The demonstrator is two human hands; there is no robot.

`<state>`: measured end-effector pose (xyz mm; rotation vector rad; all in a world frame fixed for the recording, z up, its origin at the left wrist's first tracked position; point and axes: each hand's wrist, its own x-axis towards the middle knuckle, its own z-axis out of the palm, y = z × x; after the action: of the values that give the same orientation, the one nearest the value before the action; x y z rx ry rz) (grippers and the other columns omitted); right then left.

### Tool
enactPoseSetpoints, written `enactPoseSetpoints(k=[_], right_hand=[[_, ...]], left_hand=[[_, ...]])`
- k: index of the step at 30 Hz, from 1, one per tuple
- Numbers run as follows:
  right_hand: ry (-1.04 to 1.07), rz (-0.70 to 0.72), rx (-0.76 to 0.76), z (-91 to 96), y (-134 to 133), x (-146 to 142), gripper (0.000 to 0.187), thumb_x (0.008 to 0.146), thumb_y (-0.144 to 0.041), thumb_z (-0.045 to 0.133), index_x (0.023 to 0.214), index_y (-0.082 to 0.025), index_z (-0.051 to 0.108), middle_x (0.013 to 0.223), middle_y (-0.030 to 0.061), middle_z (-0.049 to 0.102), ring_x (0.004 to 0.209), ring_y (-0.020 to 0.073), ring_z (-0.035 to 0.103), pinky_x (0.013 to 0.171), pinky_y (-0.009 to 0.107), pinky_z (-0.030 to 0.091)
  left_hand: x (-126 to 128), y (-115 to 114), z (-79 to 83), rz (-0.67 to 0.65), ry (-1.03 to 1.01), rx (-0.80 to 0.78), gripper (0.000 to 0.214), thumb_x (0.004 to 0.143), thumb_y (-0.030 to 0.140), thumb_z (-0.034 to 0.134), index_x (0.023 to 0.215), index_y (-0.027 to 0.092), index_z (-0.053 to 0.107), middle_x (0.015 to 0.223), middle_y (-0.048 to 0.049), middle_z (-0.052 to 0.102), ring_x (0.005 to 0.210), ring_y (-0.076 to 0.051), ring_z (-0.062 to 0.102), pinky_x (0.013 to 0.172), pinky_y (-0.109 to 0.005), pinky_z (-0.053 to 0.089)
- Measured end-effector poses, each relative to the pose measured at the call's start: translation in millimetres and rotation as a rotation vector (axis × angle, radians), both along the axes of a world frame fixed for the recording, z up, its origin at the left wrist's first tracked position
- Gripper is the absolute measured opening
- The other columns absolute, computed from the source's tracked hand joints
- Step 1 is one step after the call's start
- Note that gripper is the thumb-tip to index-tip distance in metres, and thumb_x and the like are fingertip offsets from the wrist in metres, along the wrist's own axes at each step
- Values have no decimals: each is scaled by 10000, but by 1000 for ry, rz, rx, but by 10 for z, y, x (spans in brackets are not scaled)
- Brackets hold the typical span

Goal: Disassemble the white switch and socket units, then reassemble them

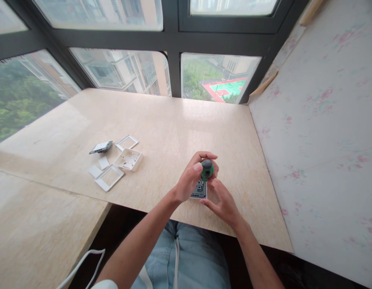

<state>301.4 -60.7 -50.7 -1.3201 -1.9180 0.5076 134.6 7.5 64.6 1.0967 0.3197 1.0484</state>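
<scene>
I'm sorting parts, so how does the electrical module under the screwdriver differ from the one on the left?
The near module under the screwdriver shows its grey side up; the left module shows its white face. The near module lies roughly flat; the left module sits tilted. The near module is partly hidden by the left hand; the left module is in full view. Both rest on the beige countertop.

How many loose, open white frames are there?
2: one frame behind the white box, another frame at its front left. The left hand or right hand could hide more.
</scene>
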Motion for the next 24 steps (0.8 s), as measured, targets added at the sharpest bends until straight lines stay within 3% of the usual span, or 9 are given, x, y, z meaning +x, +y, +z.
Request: enactPoseSetpoints(k=[4, 7, 11, 17, 20, 24], right_hand=[[9, 4, -16, 21, 1, 1, 653, 864, -502, 709, 1428, -267, 478, 1376, 158, 609, 1303, 366, 562, 1052, 591, 492], [-6, 5, -11, 36, 3, -1, 690, 867, -498, 707, 1462, -272, 440, 1396, 158, 596, 1306, 366, 560, 1052, 596, 492], [-43, 22, 10, 30, 2, -4, 734, 881, -493, 691, 1512, -287, 377, 1438, 144, 569, 1349, 365, 524, 1072, 594, 477], [-37, -1, 4, 2, -11, -9, 703, 850, -504, 725, 1457, -277, 450, 1401, 164, 587, 1302, 390, 557, 1026, 610, 504], [-20, 14, -25, 6, -14, -12, 679, 858, -489, 720, 1445, -276, 452, 1408, 162, 576, 1321, 385, 539, 1049, 614, 484], [-27, 24, -23, 5, -11, -9, 703, 872, -474, 708, 1471, -266, 405, 1434, 172, 548, 1342, 379, 519, 1063, 613, 471]], left_hand=[[68, 3, -73, 54, -44, 10, 491, 810, 601, 714, 974, 242, 423, 769, 30, 561, 555, -85, 427, 534, -228, 373], [49, -12, -52, 63, -39, 45, 346, 881, 506, 676, 960, 209, 517, 894, -21, 586, 673, -109, 532, 630, -258, 445], [-38, -60, 69, 36, 22, 37, 365, 941, 513, 548, 982, 165, 650, 954, -82, 605, 827, -183, 593, 754, -330, 483], [-1, -66, 61, 33, -37, -41, 438, 847, 628, 574, 941, 203, 519, 670, 9, 552, 556, -122, 433, 536, -265, 367], [79, -41, -8, 91, -65, 18, 482, 810, 622, 680, 945, 231, 434, 717, 36, 537, 517, -80, 379, 488, -224, 314], [117, -25, -24, 174, -8, 69, 389, 815, 453, 768, 915, 228, 467, 875, 10, 546, 595, -72, 471, 552, -219, 394]])
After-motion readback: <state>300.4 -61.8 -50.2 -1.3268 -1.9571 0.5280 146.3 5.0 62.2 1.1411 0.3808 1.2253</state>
